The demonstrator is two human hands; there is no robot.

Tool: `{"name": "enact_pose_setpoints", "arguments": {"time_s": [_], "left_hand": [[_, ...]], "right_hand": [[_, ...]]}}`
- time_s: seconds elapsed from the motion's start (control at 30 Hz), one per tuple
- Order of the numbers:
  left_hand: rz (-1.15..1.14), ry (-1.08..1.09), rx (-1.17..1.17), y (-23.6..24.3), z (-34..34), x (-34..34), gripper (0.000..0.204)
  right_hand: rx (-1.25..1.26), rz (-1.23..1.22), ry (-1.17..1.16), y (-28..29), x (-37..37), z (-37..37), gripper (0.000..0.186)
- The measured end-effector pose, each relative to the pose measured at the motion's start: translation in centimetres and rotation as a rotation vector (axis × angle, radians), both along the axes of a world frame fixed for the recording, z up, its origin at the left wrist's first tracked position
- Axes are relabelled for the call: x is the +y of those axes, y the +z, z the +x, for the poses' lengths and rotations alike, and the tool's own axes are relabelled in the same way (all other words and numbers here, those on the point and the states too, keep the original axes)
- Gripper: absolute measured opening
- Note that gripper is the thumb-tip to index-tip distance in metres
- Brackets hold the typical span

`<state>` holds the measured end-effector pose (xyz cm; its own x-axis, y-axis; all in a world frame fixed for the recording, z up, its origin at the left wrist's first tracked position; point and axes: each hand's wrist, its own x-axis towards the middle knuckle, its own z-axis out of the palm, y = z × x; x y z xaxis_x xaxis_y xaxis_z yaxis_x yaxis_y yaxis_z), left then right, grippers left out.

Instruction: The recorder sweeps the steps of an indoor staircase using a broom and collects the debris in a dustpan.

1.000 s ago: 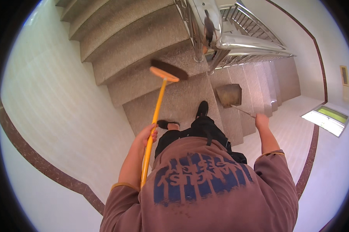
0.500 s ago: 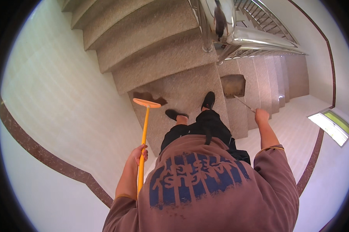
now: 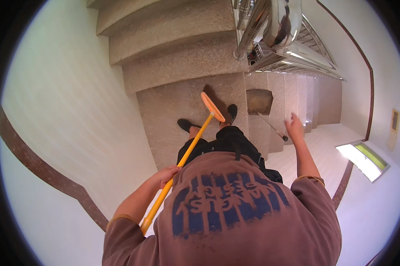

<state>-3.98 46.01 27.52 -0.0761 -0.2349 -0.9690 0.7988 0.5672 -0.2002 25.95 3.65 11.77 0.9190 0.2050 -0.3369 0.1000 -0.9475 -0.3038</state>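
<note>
My left hand [image 3: 166, 175] is wrapped round the yellow handle of a broom [image 3: 193, 142]. Its orange head [image 3: 212, 104] slants across the landing just ahead of my feet, with dark bristles fanning out beyond it. Off to the right, a dustpan [image 3: 259, 100] with a dusty, dark inside lies on the stairs beside the landing. A long thin handle [image 3: 271, 125] with a dark end runs from it toward me. My right hand [image 3: 295, 127] is apart from that handle, fingers parted and holding nothing.
Stone steps [image 3: 182, 60] rise ahead, while other steps [image 3: 291, 102] go off to the right. A shiny metal railing [image 3: 282, 26] stands at the inner corner. White walls [image 3: 62, 97] with brown trim [image 3: 40, 155] flank the stairs, and a bright window [image 3: 364, 162] is at right.
The broom head has swung from left to right, toward my right foot. My right hand has let go of the dustpan's handle, which now rests lower, away from the fingers.
</note>
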Motion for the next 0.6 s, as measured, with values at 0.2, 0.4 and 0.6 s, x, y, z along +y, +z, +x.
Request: {"name": "enact_pose_setpoints", "arguments": {"time_s": [0.2,0.4,0.6], "left_hand": [[0.072,-0.371,-0.216,-3.8,0.9,-1.6,0.02],[0.02,-0.472,-0.327,-7.0,6.2,-4.1,0.018],[0.051,-0.25,-0.294,-14.2,4.5,-5.3,0.015]], "right_hand": [[-0.519,1.025,-0.162,18.5,14.8,11.3,0.035],[-0.691,0.916,-0.019,27.6,23.5,16.2,0.068],[-0.604,0.729,0.069,25.8,28.2,18.1,0.088]]}}
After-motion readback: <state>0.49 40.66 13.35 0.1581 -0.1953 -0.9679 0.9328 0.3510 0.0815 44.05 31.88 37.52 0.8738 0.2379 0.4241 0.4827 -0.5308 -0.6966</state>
